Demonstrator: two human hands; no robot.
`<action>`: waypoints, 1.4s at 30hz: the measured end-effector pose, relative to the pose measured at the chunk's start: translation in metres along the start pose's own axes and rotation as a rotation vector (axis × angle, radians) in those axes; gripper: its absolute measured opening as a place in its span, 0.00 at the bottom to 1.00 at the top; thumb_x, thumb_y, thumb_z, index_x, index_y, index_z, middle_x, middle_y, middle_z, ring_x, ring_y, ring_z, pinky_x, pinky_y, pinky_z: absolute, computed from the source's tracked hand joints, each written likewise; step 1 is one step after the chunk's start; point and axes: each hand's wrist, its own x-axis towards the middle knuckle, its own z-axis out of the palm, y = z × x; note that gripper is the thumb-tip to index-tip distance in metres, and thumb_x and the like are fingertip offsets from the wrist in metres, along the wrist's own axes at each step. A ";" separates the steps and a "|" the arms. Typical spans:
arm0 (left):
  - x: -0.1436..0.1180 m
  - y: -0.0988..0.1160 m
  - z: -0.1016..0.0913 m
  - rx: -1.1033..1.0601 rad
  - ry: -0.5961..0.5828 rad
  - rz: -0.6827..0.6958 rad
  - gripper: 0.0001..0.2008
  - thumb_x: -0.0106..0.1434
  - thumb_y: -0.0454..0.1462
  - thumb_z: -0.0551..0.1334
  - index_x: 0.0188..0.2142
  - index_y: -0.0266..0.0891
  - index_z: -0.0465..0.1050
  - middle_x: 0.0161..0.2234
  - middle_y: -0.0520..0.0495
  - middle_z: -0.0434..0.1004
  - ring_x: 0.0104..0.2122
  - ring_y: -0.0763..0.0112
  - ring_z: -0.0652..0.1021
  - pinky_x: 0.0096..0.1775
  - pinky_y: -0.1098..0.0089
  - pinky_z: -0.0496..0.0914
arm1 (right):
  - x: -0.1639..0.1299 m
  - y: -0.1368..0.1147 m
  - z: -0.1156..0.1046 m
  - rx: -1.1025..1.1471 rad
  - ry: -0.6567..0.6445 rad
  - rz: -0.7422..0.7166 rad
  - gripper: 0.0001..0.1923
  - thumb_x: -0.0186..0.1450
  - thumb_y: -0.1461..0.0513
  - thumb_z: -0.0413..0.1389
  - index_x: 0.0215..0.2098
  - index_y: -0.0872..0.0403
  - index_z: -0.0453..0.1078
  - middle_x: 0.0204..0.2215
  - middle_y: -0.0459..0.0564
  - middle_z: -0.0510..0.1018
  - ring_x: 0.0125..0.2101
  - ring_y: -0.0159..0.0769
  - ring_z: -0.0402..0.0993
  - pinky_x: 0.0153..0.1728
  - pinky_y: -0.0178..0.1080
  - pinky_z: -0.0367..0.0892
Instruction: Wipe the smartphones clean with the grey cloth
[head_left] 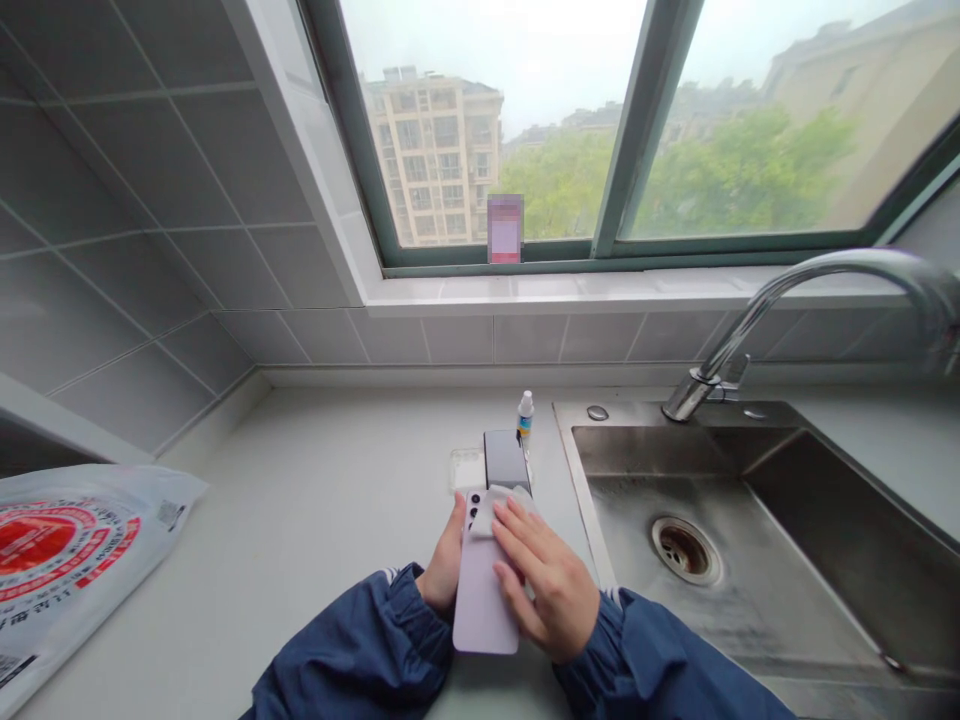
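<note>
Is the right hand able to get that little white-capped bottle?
Probably yes: nothing seems to block the bottle from the sink side, though the right hand is busy pressing a white wipe on the phone.

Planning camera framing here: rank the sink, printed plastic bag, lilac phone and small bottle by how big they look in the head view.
Largest to smallest, visible parts only:
1. Sink
2. Printed plastic bag, cut off at the left edge
3. Lilac phone
4. Small bottle
</note>
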 end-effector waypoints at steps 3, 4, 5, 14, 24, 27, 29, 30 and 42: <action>0.000 0.001 0.000 -0.048 0.033 0.044 0.34 0.67 0.56 0.46 0.53 0.30 0.73 0.50 0.35 0.78 0.57 0.57 0.71 0.63 0.60 0.52 | 0.000 0.001 0.002 -0.007 -0.084 -0.010 0.24 0.70 0.66 0.47 0.63 0.64 0.60 0.65 0.60 0.59 0.67 0.47 0.49 0.60 0.50 0.64; 0.000 0.000 0.001 -0.061 0.028 0.060 0.34 0.67 0.56 0.46 0.53 0.31 0.73 0.51 0.36 0.77 0.58 0.58 0.70 0.64 0.60 0.52 | 0.000 0.001 0.002 -0.023 -0.109 -0.014 0.24 0.70 0.65 0.46 0.64 0.64 0.59 0.66 0.60 0.57 0.67 0.48 0.47 0.60 0.52 0.63; 0.000 0.000 0.002 -0.068 0.016 0.075 0.34 0.67 0.56 0.46 0.53 0.30 0.72 0.52 0.36 0.76 0.59 0.58 0.70 0.64 0.60 0.52 | 0.000 0.001 0.002 -0.046 -0.133 -0.018 0.25 0.70 0.64 0.47 0.64 0.63 0.58 0.66 0.59 0.56 0.67 0.50 0.46 0.61 0.56 0.61; -0.001 -0.005 0.003 -0.016 -0.101 0.104 0.29 0.67 0.53 0.51 0.55 0.34 0.71 0.58 0.41 0.71 0.63 0.60 0.64 0.65 0.62 0.50 | 0.000 0.000 0.004 -0.124 -0.206 0.002 0.32 0.70 0.58 0.48 0.69 0.61 0.47 0.69 0.58 0.46 0.68 0.56 0.37 0.62 0.63 0.51; 0.000 -0.006 0.002 0.020 -0.081 0.114 0.30 0.63 0.56 0.56 0.55 0.38 0.72 0.59 0.43 0.69 0.66 0.57 0.58 0.66 0.60 0.47 | -0.003 -0.004 0.006 -0.130 -0.181 0.025 0.33 0.70 0.55 0.48 0.70 0.57 0.48 0.70 0.59 0.41 0.68 0.60 0.36 0.61 0.63 0.49; 0.000 -0.007 0.002 0.046 -0.049 0.110 0.31 0.62 0.56 0.57 0.55 0.39 0.73 0.59 0.44 0.69 0.66 0.57 0.56 0.67 0.61 0.46 | -0.003 -0.004 0.004 -0.126 -0.180 0.007 0.33 0.71 0.54 0.48 0.70 0.56 0.48 0.70 0.59 0.41 0.68 0.60 0.37 0.62 0.62 0.48; -0.001 -0.008 0.003 0.069 -0.053 0.103 0.31 0.61 0.57 0.58 0.55 0.40 0.72 0.60 0.45 0.68 0.67 0.58 0.55 0.67 0.61 0.45 | -0.002 -0.004 0.003 -0.127 -0.176 0.004 0.32 0.71 0.55 0.48 0.70 0.55 0.48 0.70 0.58 0.42 0.68 0.59 0.38 0.62 0.62 0.47; -0.001 -0.008 0.004 0.084 -0.063 0.103 0.31 0.61 0.57 0.58 0.55 0.40 0.72 0.61 0.45 0.68 0.67 0.58 0.55 0.67 0.61 0.45 | -0.002 -0.003 0.002 -0.128 -0.171 0.007 0.32 0.70 0.55 0.48 0.70 0.55 0.48 0.70 0.58 0.42 0.68 0.59 0.39 0.62 0.62 0.47; -0.008 0.001 0.012 -0.015 0.135 0.074 0.41 0.62 0.62 0.48 0.50 0.27 0.75 0.45 0.34 0.80 0.52 0.54 0.76 0.61 0.59 0.58 | 0.003 -0.015 -0.008 -0.032 -0.304 -0.111 0.31 0.71 0.52 0.49 0.68 0.55 0.53 0.68 0.50 0.52 0.69 0.48 0.40 0.65 0.52 0.17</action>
